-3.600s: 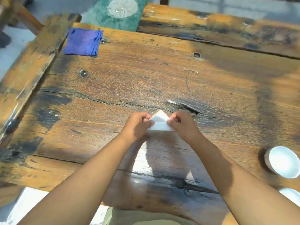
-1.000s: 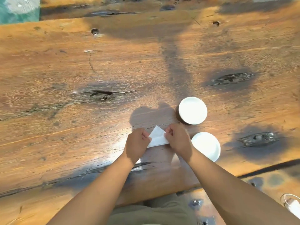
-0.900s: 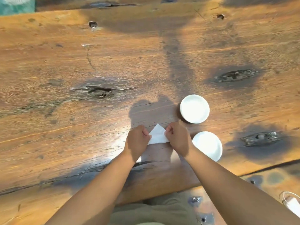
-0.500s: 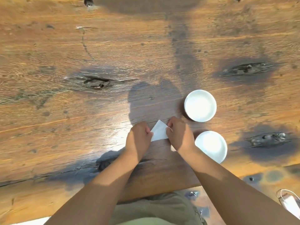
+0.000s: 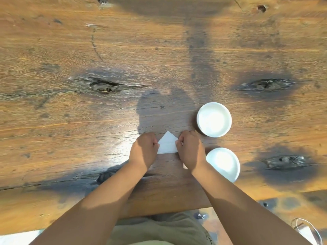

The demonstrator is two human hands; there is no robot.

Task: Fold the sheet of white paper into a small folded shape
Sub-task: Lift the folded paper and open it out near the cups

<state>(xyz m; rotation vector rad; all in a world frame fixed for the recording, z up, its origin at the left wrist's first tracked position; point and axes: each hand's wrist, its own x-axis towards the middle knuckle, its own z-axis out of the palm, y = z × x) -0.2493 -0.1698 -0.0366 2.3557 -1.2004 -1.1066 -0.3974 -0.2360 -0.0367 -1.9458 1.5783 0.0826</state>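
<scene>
The white paper (image 5: 167,144) is folded into a small shape with a pointed top, held just above the wooden table (image 5: 88,129) near its front edge. My left hand (image 5: 144,150) pinches its left side and my right hand (image 5: 190,150) pinches its right side. Both hands have their fingers curled in, and the paper's lower corners are hidden under them.
Two white bowls stand to the right of my hands, one (image 5: 214,119) farther back and one (image 5: 223,163) close by my right wrist. Dark knots (image 5: 104,86) mark the tabletop. A clear bag (image 5: 307,232) lies on the floor at lower right.
The view has swung right and tilted down, so the blue cloth has left the frame and the two bowls now sit beside my right hand. Both hands keep hold of the folded paper.
</scene>
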